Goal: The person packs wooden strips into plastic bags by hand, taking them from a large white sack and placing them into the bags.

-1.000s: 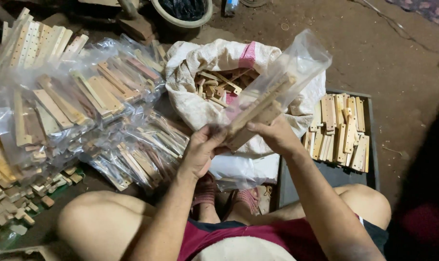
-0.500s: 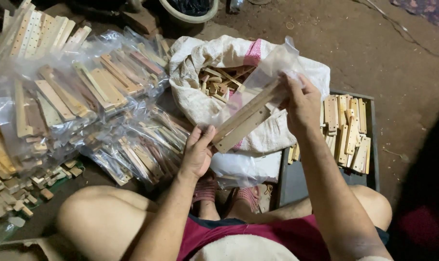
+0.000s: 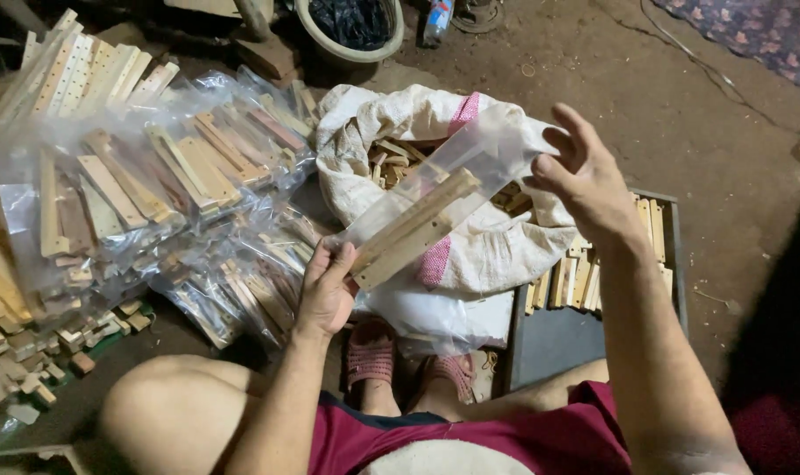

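Gripping the bag [image 3: 435, 207] base with the left hand [image 3: 328, 295], right hand [image 3: 585, 180] pinching its mouth, keep sticks [image 3: 418, 230] level

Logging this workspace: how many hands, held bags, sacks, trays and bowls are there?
Hands: 2, left hand and right hand
Clear bag of wooden strips, held: 1
White sack: 1
Dark tray: 1
Round bowl: 1
Total: 6
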